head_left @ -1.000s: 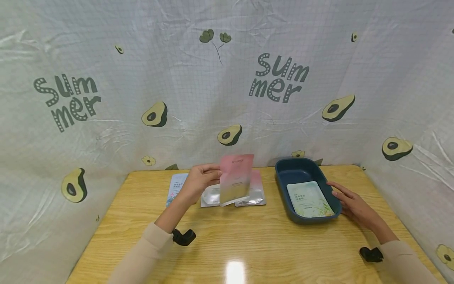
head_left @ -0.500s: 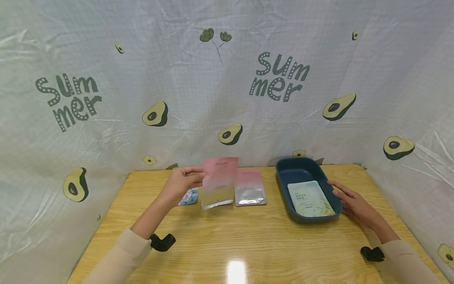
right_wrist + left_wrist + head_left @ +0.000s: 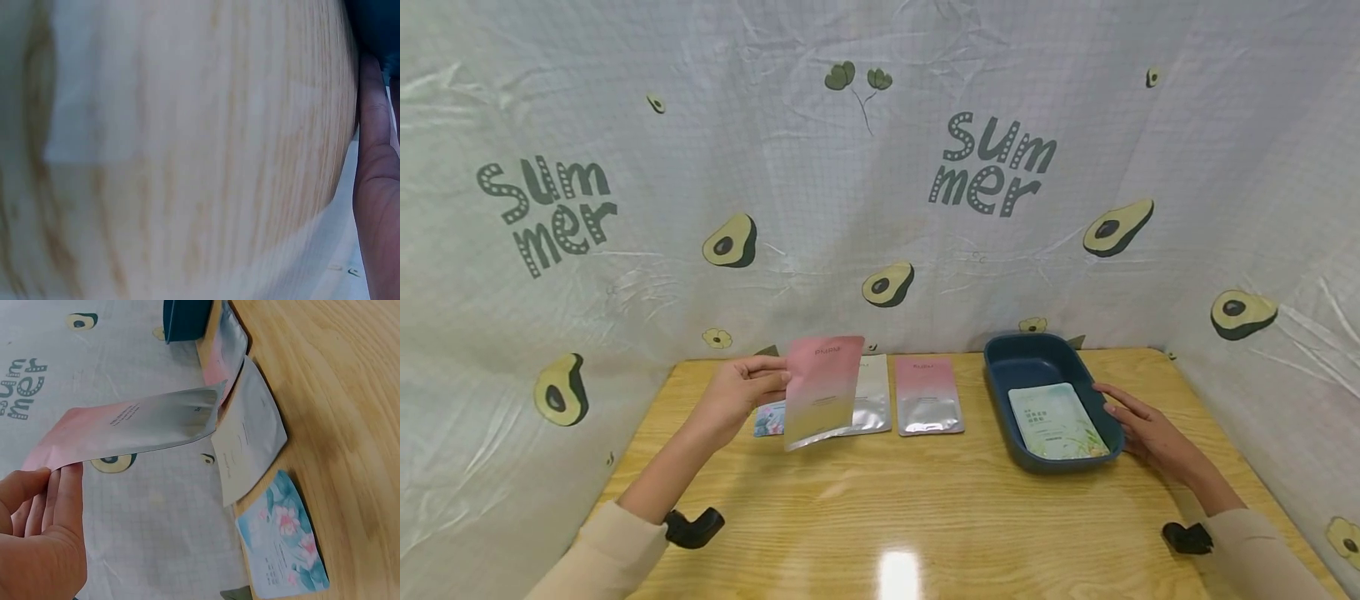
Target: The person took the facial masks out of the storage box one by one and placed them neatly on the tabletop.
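Note:
In the head view my left hand (image 3: 730,398) pinches the left edge of a pink-to-gold sheet mask packet (image 3: 824,387), raised and tilted over the table. Behind it, partly hidden, lie a blue floral packet (image 3: 769,422) and a cream-and-silver packet (image 3: 874,398). The left wrist view shows the floral packet's pink blossoms (image 3: 287,534) in full. To their right a second pink packet (image 3: 928,396) lies flat. My right hand (image 3: 1157,437) rests its extended fingers against the right side of a dark blue basin (image 3: 1033,372), which holds a pale green packet (image 3: 1057,422).
The wooden table (image 3: 880,500) ends at a white cloth backdrop (image 3: 805,167) printed with avocados and lettering. A black wrist mount (image 3: 694,528) sits by the left sleeve, another (image 3: 1187,537) by the right.
My left hand has carried the pink packet leftward, from in front of the flat pink packet to in front of the floral one. The cream-and-silver packet is now partly uncovered. My right hand stays put.

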